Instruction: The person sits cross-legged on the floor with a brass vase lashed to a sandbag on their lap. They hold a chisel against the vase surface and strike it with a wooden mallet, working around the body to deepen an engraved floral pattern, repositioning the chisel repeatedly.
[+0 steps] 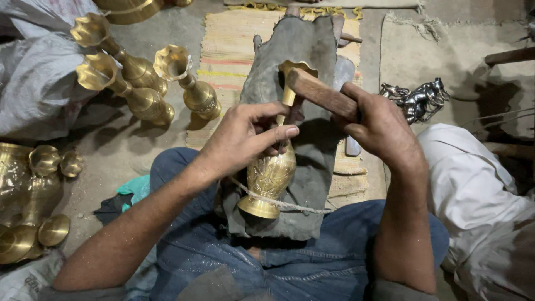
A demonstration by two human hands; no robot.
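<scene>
At frame centre we see the left hand (pixel 245 139) pinching the neck of an engraved brass vase (pixel 270 175) that lies on a grey leather pad (pixel 301 50) over the lap, tied down by a cord (pixel 290 205), while the right hand (pixel 379 125) grips a wooden mallet handle (pixel 320 92) over the neck. We judge short, light taps with the neck held steady work best. Three more brass vases (pixel 139 78) stand upper left; a white printed sack (pixel 25 281) sits lower left, print too small to tell.

Glossy engraved brass vase (pixel 271 175), matt wooden handle (pixel 320 92), rough grey cloth (pixel 312 50).
</scene>
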